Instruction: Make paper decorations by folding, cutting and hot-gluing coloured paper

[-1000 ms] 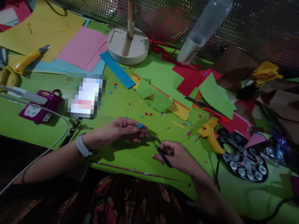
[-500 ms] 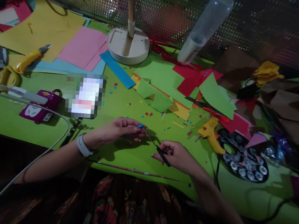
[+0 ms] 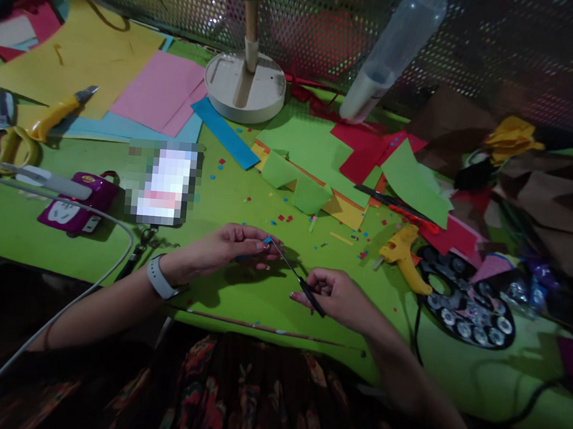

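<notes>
Between the thumb and fingers of my left hand (image 3: 239, 242) is a small piece of blue paper (image 3: 267, 240), mostly hidden by the fingers. My right hand (image 3: 339, 297) grips dark-handled scissors (image 3: 305, 287). Their thin blades point up and left, and the tips are at the edge of the blue paper. Both hands are close above the green table (image 3: 240, 297), near its front edge. Tiny red and blue paper bits (image 3: 286, 218) lie scattered beyond the fingers.
Left are a phone (image 3: 167, 185), a purple power adapter (image 3: 76, 204) with a cable, and a yellow cutter (image 3: 61, 114). A fan base (image 3: 246, 86) stands behind. Right are a yellow glue gun (image 3: 405, 257), black-and-orange scissors (image 3: 401, 209), and a black palette (image 3: 477, 315). Green paper sheets (image 3: 311, 150) lie mid-table.
The scissors have shifted very slightly in my right hand. My left hand keeps its place with the blue paper, and the things on the table are unmoved.
</notes>
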Demonstrator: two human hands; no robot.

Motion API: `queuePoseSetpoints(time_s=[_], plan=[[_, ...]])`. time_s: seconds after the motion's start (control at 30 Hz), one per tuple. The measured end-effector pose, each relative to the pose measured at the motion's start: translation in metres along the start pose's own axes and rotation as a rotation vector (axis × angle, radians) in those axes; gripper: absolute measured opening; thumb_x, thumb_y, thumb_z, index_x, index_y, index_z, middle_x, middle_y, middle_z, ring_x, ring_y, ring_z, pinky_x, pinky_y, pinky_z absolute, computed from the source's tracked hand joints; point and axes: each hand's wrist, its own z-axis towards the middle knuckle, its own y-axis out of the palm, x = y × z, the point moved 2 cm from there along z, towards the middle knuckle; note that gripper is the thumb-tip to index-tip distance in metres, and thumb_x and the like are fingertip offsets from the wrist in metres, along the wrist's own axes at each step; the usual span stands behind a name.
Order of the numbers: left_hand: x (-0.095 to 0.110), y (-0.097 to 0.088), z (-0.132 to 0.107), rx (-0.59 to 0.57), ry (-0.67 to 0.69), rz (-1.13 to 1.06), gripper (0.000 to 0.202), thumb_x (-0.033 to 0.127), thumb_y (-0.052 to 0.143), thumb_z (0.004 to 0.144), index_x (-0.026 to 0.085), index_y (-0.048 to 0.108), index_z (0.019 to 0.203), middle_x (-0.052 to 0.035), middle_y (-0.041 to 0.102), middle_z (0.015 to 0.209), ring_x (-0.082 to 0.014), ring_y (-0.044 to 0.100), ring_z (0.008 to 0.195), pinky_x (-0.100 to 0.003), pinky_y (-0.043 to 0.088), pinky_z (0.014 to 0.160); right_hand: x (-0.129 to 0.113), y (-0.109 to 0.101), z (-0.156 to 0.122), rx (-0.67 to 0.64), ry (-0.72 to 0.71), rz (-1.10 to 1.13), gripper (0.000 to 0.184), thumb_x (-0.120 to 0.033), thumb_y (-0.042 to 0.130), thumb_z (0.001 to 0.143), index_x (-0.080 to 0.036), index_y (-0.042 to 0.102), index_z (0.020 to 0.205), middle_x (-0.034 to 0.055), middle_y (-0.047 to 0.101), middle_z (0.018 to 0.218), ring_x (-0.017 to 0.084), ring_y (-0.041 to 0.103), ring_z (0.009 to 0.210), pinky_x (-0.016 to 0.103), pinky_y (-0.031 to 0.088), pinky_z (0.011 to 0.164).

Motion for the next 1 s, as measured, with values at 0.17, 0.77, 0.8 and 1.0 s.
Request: queuePoseSetpoints(time_s=[0.17, 0.77, 0.8, 1.0], plan=[[0.0001, 0.0003, -0.0007, -0.001, -0.023, -0.055, 0.029, 0.027, 0.066, 0.091, 0.017, 0.069, 0.117, -0.0147, 0.069, 0.125, -0.0234, 0.065, 0.116, -0.034, 0.055, 0.089, -0.0041, -0.0033, -0.0033, -0.036, 0.007, 0.016, 0.052, -0.057, 0.085, 0.057, -0.02, 0.049, 0.063, -0.0077, 0.045, 0.056, 0.007, 0.039, 0.051, 0.022, 0.03, 0.049], [0.0024, 0.0036, -0.0016, -0.043, -0.057, -0.062, 0.039, 0.027, 0.066, 0.091, 0.015, 0.063, 0.128, -0.0184, 0.066, 0.13, -0.0225, 0.067, 0.112, -0.033, 0.054, 0.091, -0.0053, -0.0019, -0.0052, -0.068, -0.025, -0.049, 0.048, -0.053, 0.086, 0.059, -0.02, 0.052, 0.066, -0.0067, 0.048, 0.058, 0.008, 0.037, 0.052, 0.023, 0.028, 0.049], [0.0017, 0.0035, -0.0014, -0.047, -0.058, -0.064, 0.039, 0.027, 0.066, 0.091, 0.015, 0.063, 0.128, -0.0182, 0.066, 0.129, -0.0221, 0.067, 0.111, -0.033, 0.054, 0.091, -0.0057, -0.0017, -0.0052, -0.066, -0.023, -0.055, 0.048, -0.053, 0.086, 0.06, -0.02, 0.053, 0.066, -0.0067, 0.048, 0.058, 0.008, 0.037, 0.052, 0.023, 0.027, 0.048], [-0.0011, 0.0017, -0.0001, -0.057, -0.042, -0.071, 0.037, 0.026, 0.066, 0.091, 0.015, 0.065, 0.126, -0.0173, 0.067, 0.127, -0.0204, 0.068, 0.108, -0.032, 0.054, 0.09, -0.0056, -0.0014, -0.0046, -0.054, -0.014, -0.083, 0.047, -0.054, 0.085, 0.061, -0.02, 0.052, 0.065, -0.0066, 0.046, 0.056, 0.007, 0.037, 0.05, 0.023, 0.026, 0.046]])
